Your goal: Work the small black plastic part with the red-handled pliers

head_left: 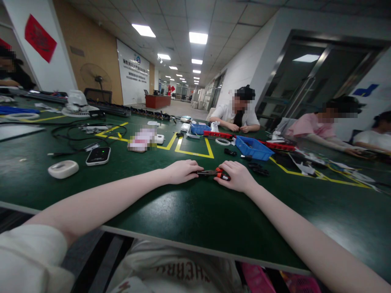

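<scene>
My right hand (237, 176) is wrapped round the red and black handles of a pair of pliers (210, 173). The jaws of the pliers point left, toward my left hand (182, 171). The fingers of my left hand are pinched together at the jaw tips, on a small dark piece too small to name. Both hands are just above the green table (171, 207), in front of me. Beyond my right hand lie several small black parts (258, 169) and a blue bin (254, 149).
To the left are a white rounded case (63, 169), a black and white device (98, 156) with a green light, a phone (142, 139) and black cables. Farther back stand a second blue bin (200, 129) and a tape roll (222, 141). Co-workers sit across and to the right.
</scene>
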`<state>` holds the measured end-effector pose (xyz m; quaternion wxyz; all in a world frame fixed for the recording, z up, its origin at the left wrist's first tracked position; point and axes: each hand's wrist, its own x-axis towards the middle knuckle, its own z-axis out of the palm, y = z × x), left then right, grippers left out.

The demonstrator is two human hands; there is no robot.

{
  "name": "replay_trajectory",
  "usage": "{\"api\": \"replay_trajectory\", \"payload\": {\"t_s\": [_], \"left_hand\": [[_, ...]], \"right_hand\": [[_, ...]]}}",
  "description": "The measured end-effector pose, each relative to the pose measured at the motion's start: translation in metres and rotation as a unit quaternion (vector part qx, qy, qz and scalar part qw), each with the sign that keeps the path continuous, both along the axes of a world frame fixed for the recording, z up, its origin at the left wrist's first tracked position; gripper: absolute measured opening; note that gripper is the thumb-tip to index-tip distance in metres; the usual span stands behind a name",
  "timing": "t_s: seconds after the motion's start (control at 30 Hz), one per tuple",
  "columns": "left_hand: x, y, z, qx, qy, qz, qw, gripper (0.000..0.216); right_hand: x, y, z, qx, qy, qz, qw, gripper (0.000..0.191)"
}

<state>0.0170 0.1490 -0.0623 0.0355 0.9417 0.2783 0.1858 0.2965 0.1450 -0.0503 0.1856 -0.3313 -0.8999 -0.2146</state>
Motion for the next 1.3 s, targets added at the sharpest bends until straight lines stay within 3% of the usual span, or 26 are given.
{"api": "replay_trajectory", "payload": {"t_s": [0.43, 1.3], "left_hand": [[-0.0001, -0.0017, -0.0015, -0.036, -0.066, -0.005, 0.997, 0.036], [-0.0003, 0.0003, 0.0011, -0.041, -0.053, 0.005, 0.998, 0.038]], "right_hand": [[-0.0009, -0.0005, 0.0021, -0.055, -0.008, 0.0, 0.998, 0.03], [-0.0029, -0.0009, 0.0049, -0.096, -0.017, -0.023, 0.995, 0.038]]}}
